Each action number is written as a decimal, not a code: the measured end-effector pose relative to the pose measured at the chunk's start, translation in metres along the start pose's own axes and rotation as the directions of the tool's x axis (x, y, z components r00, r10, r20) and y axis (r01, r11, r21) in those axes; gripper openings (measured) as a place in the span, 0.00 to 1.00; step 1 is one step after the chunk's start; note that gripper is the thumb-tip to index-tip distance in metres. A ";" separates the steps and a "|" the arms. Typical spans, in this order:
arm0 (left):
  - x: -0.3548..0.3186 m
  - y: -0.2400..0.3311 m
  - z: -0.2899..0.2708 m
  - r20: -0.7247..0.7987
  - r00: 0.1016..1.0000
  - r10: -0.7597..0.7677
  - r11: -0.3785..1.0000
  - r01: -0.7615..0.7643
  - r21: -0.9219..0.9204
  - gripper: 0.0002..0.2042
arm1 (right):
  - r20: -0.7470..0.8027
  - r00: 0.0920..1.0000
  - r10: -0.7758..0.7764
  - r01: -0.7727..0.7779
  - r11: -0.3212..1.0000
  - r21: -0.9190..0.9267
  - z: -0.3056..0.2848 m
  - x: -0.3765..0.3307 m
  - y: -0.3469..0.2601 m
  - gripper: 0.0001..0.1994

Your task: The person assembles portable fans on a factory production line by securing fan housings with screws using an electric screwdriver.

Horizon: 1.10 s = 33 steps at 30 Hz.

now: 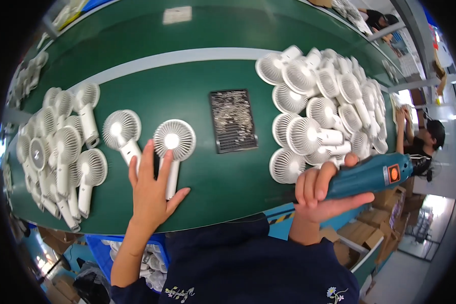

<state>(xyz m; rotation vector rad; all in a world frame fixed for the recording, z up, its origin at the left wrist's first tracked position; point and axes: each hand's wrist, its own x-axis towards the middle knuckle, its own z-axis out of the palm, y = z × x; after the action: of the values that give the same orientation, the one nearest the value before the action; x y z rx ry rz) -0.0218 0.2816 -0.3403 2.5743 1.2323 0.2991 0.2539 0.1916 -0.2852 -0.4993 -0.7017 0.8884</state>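
My left hand [151,195] lies over the green table with its fingers spread, the fingertips at a white handheld fan [183,133] whose handle points toward me. Just left of it rests a second white fan [120,126], its handle running down to my index finger. My right hand [316,192] is wrapped around a teal electric screwdriver [357,178], held roughly level above the table's front right edge. The tool's tip points left and is blurred. Beyond and between both hands sits a black tray [238,148] with many small screws in it.
Heaped white fans [309,134] cover the table's right side, and another pile [61,147] stands at the left. A blue bin [100,252] with white parts is below the front edge. Cardboard boxes [367,230] stand at the lower right. Another person [424,138] works at the far right.
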 end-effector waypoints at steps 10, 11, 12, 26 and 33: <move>0.032 0.033 0.010 -0.040 0.997 0.068 0.996 -0.070 -0.056 0.34 | -0.222 0.946 0.238 -0.319 0.806 -0.499 -0.086 -0.080 -0.020 0.35; 0.038 0.029 0.001 0.014 0.985 0.174 0.984 -0.174 0.037 0.34 | -0.224 0.947 0.232 -0.317 0.794 -0.518 -0.093 -0.081 -0.019 0.35; 0.042 0.019 -0.003 0.021 0.985 0.172 0.984 -0.173 0.049 0.34 | -0.226 0.946 0.234 -0.319 0.801 -0.507 -0.096 -0.081 -0.017 0.35; 0.028 0.044 0.000 0.211 0.956 0.202 0.978 -0.207 0.001 0.39 | -0.238 0.959 0.151 -0.238 0.887 -0.396 -0.086 -0.075 -0.015 0.36; 0.061 0.016 -0.035 0.371 0.825 0.426 0.882 -0.470 0.032 0.40 | -0.005 0.989 -0.146 0.143 0.972 -0.188 -0.024 -0.028 -0.004 0.35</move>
<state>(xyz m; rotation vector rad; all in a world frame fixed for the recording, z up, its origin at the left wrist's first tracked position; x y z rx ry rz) 0.0172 0.3252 -0.2975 2.8355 0.5203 -0.1602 0.2609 0.1636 -0.3080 -0.6153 -0.7989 0.6833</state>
